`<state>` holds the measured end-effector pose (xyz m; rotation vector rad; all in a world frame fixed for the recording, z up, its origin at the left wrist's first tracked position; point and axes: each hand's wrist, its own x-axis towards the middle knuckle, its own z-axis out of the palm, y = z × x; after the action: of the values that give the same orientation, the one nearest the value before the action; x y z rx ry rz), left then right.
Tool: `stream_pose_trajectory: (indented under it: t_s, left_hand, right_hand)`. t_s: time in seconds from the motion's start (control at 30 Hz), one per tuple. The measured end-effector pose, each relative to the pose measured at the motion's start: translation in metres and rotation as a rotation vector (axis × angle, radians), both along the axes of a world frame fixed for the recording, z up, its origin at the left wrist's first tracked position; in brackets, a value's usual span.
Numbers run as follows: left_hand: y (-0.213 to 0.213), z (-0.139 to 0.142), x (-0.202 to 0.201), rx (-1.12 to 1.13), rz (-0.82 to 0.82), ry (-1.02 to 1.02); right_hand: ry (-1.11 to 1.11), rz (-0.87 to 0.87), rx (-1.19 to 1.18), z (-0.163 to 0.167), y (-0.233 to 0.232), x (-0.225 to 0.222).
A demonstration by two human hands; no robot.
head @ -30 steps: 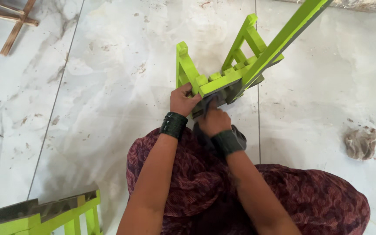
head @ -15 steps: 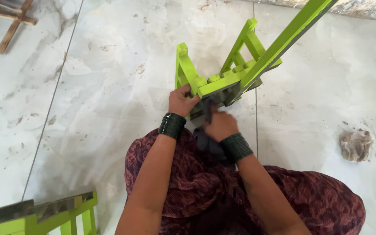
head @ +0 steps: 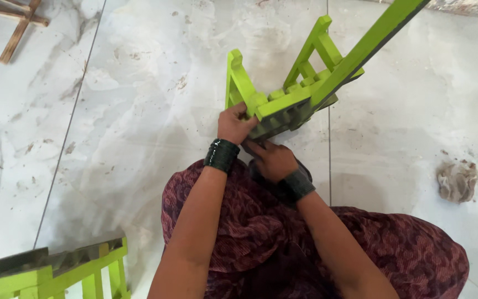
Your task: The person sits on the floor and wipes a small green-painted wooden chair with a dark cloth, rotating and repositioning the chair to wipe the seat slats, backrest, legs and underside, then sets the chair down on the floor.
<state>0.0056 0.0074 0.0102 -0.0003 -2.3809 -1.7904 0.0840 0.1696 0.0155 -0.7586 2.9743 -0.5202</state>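
A lime-green wooden chair frame (head: 305,83) lies tipped over on the pale marble floor in front of my lap. My left hand (head: 233,123) grips its near corner where a leg meets the slatted seat. My right hand (head: 272,160) sits just below the seat's dark underside, fingers curled and touching its edge; whether it holds anything is hidden. Both wrists wear dark bangles. My maroon patterned skirt (head: 283,238) fills the lower middle of the view.
Another lime-green slatted piece (head: 56,271) lies at the bottom left. A bare wooden cross frame (head: 15,25) is at the top left. A crumpled dusty rag (head: 457,180) rests on the floor at right. A long green rail (head: 383,33) runs up to the top edge.
My right hand has dropped slightly from the seat's edge toward my lap. The left hand stays gripping the chair's corner, and the chair has barely moved.
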Motion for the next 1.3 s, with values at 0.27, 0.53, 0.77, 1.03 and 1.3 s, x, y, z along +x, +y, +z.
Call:
stream_pose_trajectory:
  t_s: [0.27, 0.53, 0.77, 1.03, 1.3]
  left_hand:
    - [0.011, 0.008, 0.009, -0.070, -0.086, 0.009]
    - [0.010, -0.002, 0.004, -0.046, -0.073, 0.052]
    - [0.010, -0.005, 0.005, -0.111, -0.063, 0.067]
    - [0.008, -0.009, 0.004, -0.119, -0.049, 0.015]
    - [0.007, -0.005, 0.006, -0.096, -0.038, 0.060]
  right_hand:
    - [0.119, -0.278, -0.465, -0.084, 0.044, 0.035]
    - [-0.724, -0.717, -1.831, -0.043, 0.086, -0.038]
    - [-0.635, -0.667, -1.925, -0.023, 0.041, -0.041]
    - [-0.714, -0.852, -1.405, -0.051, 0.047, -0.019]
    - [-0.655, -0.780, -1.277, -0.061, 0.012, -0.013]
